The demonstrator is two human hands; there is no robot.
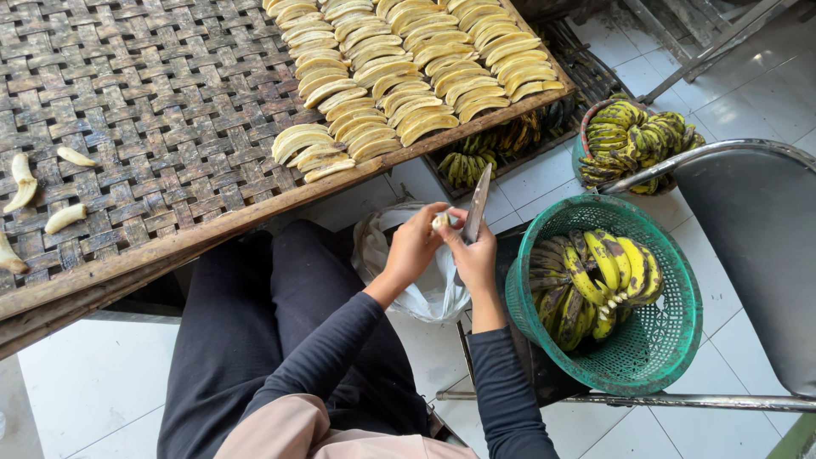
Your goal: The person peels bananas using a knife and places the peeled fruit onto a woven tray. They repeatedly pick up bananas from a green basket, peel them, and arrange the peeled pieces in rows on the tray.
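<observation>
The left hand point(414, 245) has its fingers curled around a small peeled banana piece point(440, 222), just left of the green basket point(544, 336) (full of spotted bananas). The right hand point(476, 255) grips a knife point(477, 204), blade raised upright beside the piece, both wrists bent inward.

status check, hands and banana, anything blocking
Left hand grips peeled banana piece. Right hand holds knife, blade up beside it. White bag beneath; nothing blocking.

both hands point(446, 246) raised together, fingers curled shut
</observation>
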